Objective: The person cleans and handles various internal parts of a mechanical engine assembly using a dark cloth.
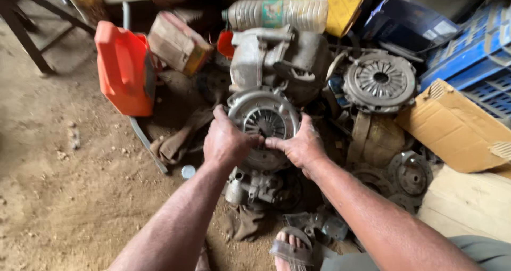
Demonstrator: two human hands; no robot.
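On the far left an orange plastic jerrycan (125,69) is standing on the dirt floor (58,196), leaning toward a worn cardboard box (178,43) just to its right. Moving inward, the left hand (226,142) is gripping the left rim of a round grey clutch pressure plate (264,123), its fingers curled shut over the edge and its thumb lying across the lower face. The plate is sitting tilted toward the camera, resting against a dusty metal housing (277,58) behind it and on a heap of greasy parts below. The right hand (302,146) is closing on the plate's lower right edge, fingers pressed to the metal and forefinger reaching toward the left thumb. By the look of it, the plate is being seated or lifted with both hands; the next move would call for a firm, even two-sided hold, since the part looks heavy and the heap under it uneven. Farther right, a second clutch plate (379,81) is lying apart, beside a torn cardboard flap (458,127) and blue crates (474,58).
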